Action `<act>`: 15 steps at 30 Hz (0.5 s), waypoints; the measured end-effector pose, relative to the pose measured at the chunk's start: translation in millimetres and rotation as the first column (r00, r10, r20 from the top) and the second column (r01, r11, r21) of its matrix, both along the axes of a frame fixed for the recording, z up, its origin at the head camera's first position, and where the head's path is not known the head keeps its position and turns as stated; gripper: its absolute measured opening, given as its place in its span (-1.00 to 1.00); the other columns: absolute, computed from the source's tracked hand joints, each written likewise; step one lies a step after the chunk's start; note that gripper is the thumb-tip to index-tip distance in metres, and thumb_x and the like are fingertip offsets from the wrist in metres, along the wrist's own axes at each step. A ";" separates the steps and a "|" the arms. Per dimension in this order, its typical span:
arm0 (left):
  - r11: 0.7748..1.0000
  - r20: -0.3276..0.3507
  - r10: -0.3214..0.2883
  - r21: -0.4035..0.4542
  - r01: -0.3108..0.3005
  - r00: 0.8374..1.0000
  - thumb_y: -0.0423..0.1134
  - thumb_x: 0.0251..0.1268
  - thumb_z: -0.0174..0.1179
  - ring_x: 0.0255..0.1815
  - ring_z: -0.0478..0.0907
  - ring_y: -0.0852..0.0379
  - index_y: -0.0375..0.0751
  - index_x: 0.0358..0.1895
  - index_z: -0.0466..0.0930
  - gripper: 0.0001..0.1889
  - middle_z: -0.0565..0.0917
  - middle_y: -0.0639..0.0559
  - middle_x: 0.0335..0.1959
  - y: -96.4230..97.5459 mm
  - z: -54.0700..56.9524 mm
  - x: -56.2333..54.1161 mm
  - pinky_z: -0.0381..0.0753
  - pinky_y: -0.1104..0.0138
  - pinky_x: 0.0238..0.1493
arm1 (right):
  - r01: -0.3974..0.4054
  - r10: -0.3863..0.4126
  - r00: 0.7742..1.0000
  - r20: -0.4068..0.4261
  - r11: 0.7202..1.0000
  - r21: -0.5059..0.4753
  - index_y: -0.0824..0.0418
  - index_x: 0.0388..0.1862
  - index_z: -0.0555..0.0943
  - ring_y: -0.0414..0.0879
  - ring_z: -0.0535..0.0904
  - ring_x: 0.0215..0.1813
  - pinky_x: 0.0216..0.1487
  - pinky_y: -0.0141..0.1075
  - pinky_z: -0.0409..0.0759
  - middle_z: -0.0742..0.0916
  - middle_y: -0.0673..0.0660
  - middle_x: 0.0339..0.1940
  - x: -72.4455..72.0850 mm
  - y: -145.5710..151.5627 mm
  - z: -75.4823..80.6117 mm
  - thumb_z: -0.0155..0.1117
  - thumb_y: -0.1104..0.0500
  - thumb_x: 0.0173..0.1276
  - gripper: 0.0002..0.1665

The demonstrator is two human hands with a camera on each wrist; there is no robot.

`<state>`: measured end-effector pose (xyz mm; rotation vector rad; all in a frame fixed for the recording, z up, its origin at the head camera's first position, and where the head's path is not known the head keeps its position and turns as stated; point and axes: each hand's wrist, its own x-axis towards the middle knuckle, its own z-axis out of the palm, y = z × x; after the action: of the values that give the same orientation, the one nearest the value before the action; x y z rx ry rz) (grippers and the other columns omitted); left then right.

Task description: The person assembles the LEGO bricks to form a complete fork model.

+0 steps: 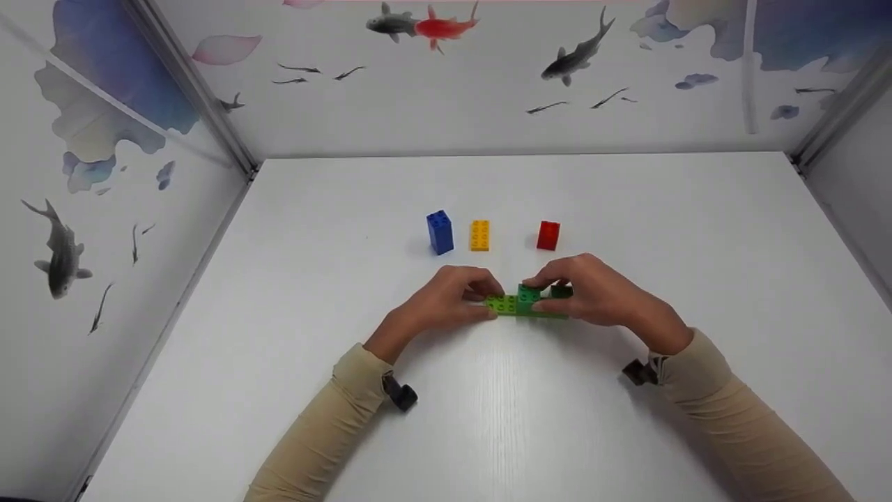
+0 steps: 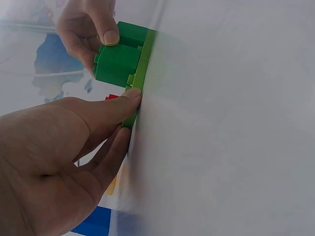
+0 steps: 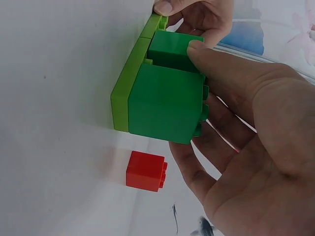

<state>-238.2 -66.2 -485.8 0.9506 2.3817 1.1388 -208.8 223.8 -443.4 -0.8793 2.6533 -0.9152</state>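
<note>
Left hand (image 1: 453,298) pinches the lime-green toy brick (image 1: 502,305), right hand (image 1: 602,295) the dark-green brick (image 1: 527,295): probably light, rigid plastic, best gripped by 2 opposite sides.

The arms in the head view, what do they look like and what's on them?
The left sleeve and right sleeve are plain tan, ending in cuffs. A small black device pokes out beside each cuff. The left hand and right hand wear no gloves.

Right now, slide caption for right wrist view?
Right hand grips a green block on a lime base; left hand holds the base's far end; red block nearby.
</note>
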 end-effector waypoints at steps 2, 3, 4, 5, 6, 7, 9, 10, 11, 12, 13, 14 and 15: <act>1.000 0.001 0.002 0.001 -0.002 1.000 -0.27 0.44 0.46 0.08 0.72 0.27 -0.03 0.14 0.74 -0.72 0.79 0.19 0.04 -0.2 -0.3 0.2 0.70 0.38 0.32 | 0.002 -0.002 1.000 0.011 1.000 -0.001 0.07 0.29 0.79 -0.10 0.77 0.02 0.16 -0.08 0.82 0.88 -0.04 0.07 -0.6 -0.1 -0.3 0.60 0.16 0.40 -0.51; 1.000 -0.002 0.002 0.003 -0.002 1.000 -0.27 0.44 0.46 0.08 0.72 0.27 -0.03 0.14 0.75 -0.73 0.79 0.19 0.04 -0.3 -0.8 0.1 0.70 0.38 0.32 | 0.002 -0.002 1.000 0.020 1.000 -0.008 0.07 0.29 0.79 -0.10 0.78 0.03 0.17 -0.07 0.82 0.88 -0.04 0.07 -1.3 0.2 -1.0 0.60 0.16 0.40 -0.52; 1.000 -0.005 0.000 0.007 0.000 1.000 -0.27 0.44 0.46 0.08 0.72 0.26 -0.04 0.14 0.75 -0.73 0.80 0.18 0.04 -0.4 -1.1 0.2 0.71 0.38 0.31 | 0.001 -0.001 1.000 0.029 1.000 -0.017 0.07 0.29 0.79 -0.09 0.78 0.04 0.19 -0.06 0.81 0.88 -0.04 0.08 -1.9 0.7 -1.8 0.59 0.16 0.40 -0.52; 1.000 -0.006 -0.001 0.010 0.001 1.000 -0.27 0.44 0.46 0.08 0.72 0.26 -0.04 0.14 0.75 -0.73 0.80 0.17 0.04 -0.5 -1.5 0.3 0.71 0.37 0.32 | 0.001 0.000 0.999 0.034 1.000 -0.025 0.07 0.29 0.78 -0.08 0.79 0.04 0.20 -0.04 0.81 0.88 -0.03 0.08 -2.3 1.3 -2.5 0.59 0.16 0.41 -0.52; 1.000 -0.007 -0.004 0.014 0.004 1.000 -0.28 0.44 0.46 0.08 0.72 0.26 -0.05 0.14 0.75 -0.73 0.80 0.17 0.05 -0.6 -1.7 0.3 0.71 0.37 0.31 | -0.002 0.003 0.999 0.036 0.999 -0.032 0.08 0.29 0.78 -0.08 0.80 0.05 0.21 -0.03 0.81 0.88 -0.03 0.08 -2.5 1.7 -3.0 0.58 0.16 0.42 -0.53; 1.000 -0.010 -0.006 0.018 0.007 1.000 -0.28 0.44 0.46 0.08 0.72 0.26 -0.05 0.14 0.75 -0.73 0.80 0.16 0.05 -0.8 -1.9 0.3 0.71 0.37 0.31 | -0.003 0.005 0.999 0.038 0.999 -0.035 0.09 0.29 0.78 -0.07 0.80 0.05 0.22 -0.03 0.81 0.88 -0.02 0.08 -2.7 1.9 -3.4 0.58 0.16 0.42 -0.53; 1.000 -0.014 -0.007 0.020 0.007 1.000 -0.28 0.44 0.46 0.07 0.72 0.26 -0.06 0.14 0.75 -0.73 0.80 0.16 0.05 -0.8 -1.9 0.3 0.71 0.37 0.31 | -0.001 0.001 1.000 0.023 1.000 -0.021 0.09 0.28 0.79 -0.10 0.78 0.03 0.18 -0.04 0.81 0.88 -0.02 0.06 -1.8 1.2 -2.9 0.58 0.16 0.42 -0.54; 1.000 -0.013 -0.007 0.018 0.007 1.000 -0.28 0.44 0.46 0.07 0.72 0.26 -0.06 0.14 0.75 -0.73 0.80 0.16 0.05 -0.7 -1.5 0.3 0.71 0.37 0.31 | 0.003 -0.002 1.000 0.012 1.000 -0.005 0.09 0.28 0.79 -0.10 0.78 0.01 0.15 -0.06 0.81 0.88 -0.02 0.05 -0.7 0.2 -1.5 0.58 0.16 0.41 -0.54; 1.000 -0.011 -0.006 0.017 0.006 1.000 -0.28 0.44 0.46 0.07 0.72 0.26 -0.06 0.14 0.75 -0.73 0.80 0.17 0.04 -0.7 -1.3 0.3 0.71 0.37 0.31 | 0.006 -0.006 1.000 -0.002 1.000 0.014 0.09 0.28 0.79 -0.11 0.77 0.00 0.13 -0.08 0.80 0.88 -0.03 0.05 0.3 -0.8 -0.1 0.59 0.16 0.41 -0.54; 1.000 -0.012 -0.006 0.015 0.006 1.000 -0.28 0.44 0.46 0.07 0.72 0.26 -0.05 0.14 0.75 -0.73 0.80 0.17 0.04 -0.7 -1.2 0.1 0.71 0.37 0.31 | 0.012 -0.012 1.000 -0.013 0.999 0.033 0.09 0.27 0.79 -0.12 0.76 -0.01 0.10 -0.10 0.79 0.89 -0.03 0.04 1.3 -2.0 1.4 0.60 0.16 0.40 -0.53; 1.000 -0.012 -0.005 0.013 0.005 1.000 -0.28 0.44 0.46 0.07 0.72 0.26 -0.05 0.14 0.75 -0.73 0.80 0.17 0.04 -0.7 -1.2 0.0 0.71 0.37 0.31 | 0.019 -0.018 1.000 -0.023 0.998 0.052 0.08 0.27 0.80 -0.13 0.75 -0.02 0.06 -0.12 0.77 0.89 -0.04 0.03 2.3 -3.1 2.7 0.61 0.15 0.38 -0.53; 1.000 -0.011 -0.004 0.010 0.004 1.000 -0.28 0.44 0.46 0.07 0.72 0.25 -0.05 0.14 0.75 -0.72 0.80 0.16 0.04 -0.7 -1.1 0.0 0.71 0.37 0.31 | 0.026 -0.023 0.999 -0.033 0.997 0.070 0.07 0.27 0.80 -0.13 0.75 -0.03 0.04 -0.14 0.75 0.89 -0.04 0.03 3.4 -4.2 3.8 0.62 0.14 0.37 -0.52; 1.000 -0.010 -0.003 0.007 0.003 1.000 -0.28 0.43 0.46 0.07 0.72 0.25 -0.05 0.14 0.75 -0.72 0.80 0.16 0.05 -0.7 -1.0 0.2 0.71 0.36 0.31 | 0.032 -0.028 0.999 -0.044 0.996 0.086 0.06 0.27 0.80 -0.12 0.76 -0.03 0.02 -0.16 0.74 0.90 -0.04 0.03 4.4 -5.2 4.8 0.63 0.14 0.36 -0.51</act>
<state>-238.0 -66.9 -486.8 0.9642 2.3848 1.1452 -204.4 218.6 -438.5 -0.8499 2.7264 -0.7898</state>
